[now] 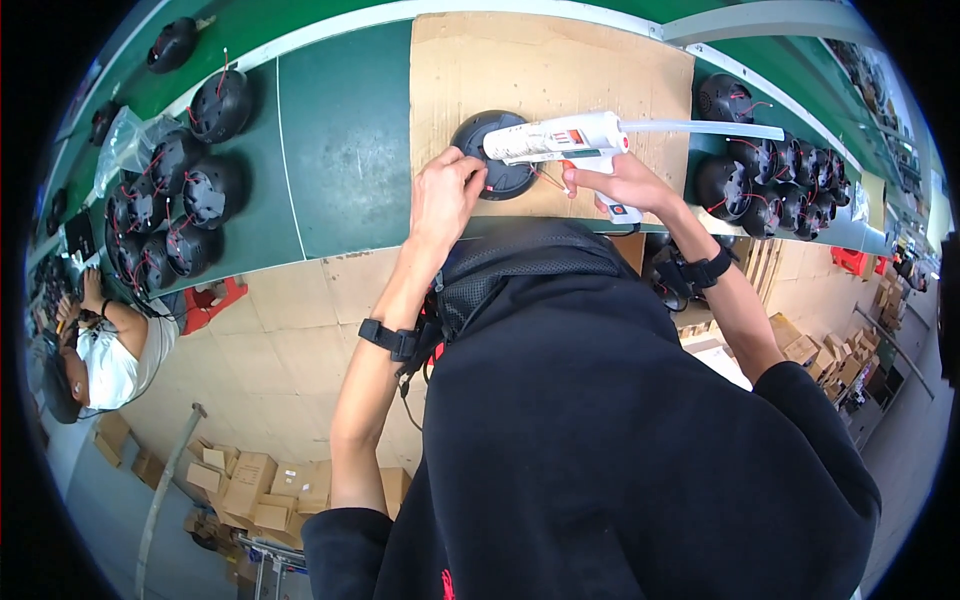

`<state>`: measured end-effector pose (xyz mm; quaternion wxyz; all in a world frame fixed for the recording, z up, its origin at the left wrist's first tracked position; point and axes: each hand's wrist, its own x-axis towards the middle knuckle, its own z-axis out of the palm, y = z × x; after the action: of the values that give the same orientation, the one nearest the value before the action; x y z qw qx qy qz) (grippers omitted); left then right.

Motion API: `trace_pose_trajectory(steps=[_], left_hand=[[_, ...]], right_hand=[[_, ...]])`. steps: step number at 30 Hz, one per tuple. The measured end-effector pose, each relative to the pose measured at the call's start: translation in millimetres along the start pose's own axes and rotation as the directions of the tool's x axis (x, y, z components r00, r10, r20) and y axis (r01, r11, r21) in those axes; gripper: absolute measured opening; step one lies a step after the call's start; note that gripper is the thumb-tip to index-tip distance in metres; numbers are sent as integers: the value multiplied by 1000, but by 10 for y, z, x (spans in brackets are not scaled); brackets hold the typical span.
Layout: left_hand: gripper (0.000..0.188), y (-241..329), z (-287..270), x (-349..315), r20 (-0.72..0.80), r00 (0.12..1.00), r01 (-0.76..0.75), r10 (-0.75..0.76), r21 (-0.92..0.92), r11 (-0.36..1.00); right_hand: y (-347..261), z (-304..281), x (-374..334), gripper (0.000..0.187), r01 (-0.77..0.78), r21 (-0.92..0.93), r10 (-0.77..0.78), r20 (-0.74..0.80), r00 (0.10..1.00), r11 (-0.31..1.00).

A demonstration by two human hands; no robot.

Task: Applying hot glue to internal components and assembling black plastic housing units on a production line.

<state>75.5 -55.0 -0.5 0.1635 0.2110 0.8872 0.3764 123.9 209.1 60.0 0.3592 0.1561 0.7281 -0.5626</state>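
A black round plastic housing (508, 182) lies on a cardboard sheet in front of me, with thin red wires at its right side. My right hand (625, 185) is wrapped round the handle of a white hot glue gun (560, 137), which points left across the housing. Out of the gun's back end sticks a long clear glue stick (705, 128). The gun's body covers part of the housing, so its nozzle tip is hard to see. At the housing's left edge, my left hand (445, 195) has its fingers pinched together; what they hold is hidden.
The cardboard sheet (550, 60) covers part of the green table (340, 150). Several similar black housings (205, 190) with red wires stand at the left, and more (725, 185) at the right. Another person (110, 350) works at the far left. Cardboard boxes (250, 485) are stacked behind me.
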Motion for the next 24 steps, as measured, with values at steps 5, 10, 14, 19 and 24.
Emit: trace_pose_trajectory(steps=[5, 10, 14, 19, 24], left_hand=[[13, 4, 1, 5, 0, 1000, 8, -8, -10, 1000], [13, 13, -6, 13, 6, 1000, 13, -13, -1, 1000], [13, 19, -10, 16, 1, 1000, 5, -5, 3, 1000], [12, 7, -2, 20, -9, 1000, -10, 10, 11, 1000], [13, 0, -11, 23, 5, 1000, 26, -26, -14, 1000]], right_hand=[[-10, -17, -11, 23, -36, -13, 36, 8, 999, 999], [-40, 0, -26, 26, -23, -6, 23, -1, 1000, 1000], [-49, -17, -11, 26, -36, -15, 36, 9, 999, 999], [-37, -13, 13, 29, -14, -31, 14, 23, 1000, 999], [-90, -4, -19, 29, -28, -50, 28, -4, 1000, 998]])
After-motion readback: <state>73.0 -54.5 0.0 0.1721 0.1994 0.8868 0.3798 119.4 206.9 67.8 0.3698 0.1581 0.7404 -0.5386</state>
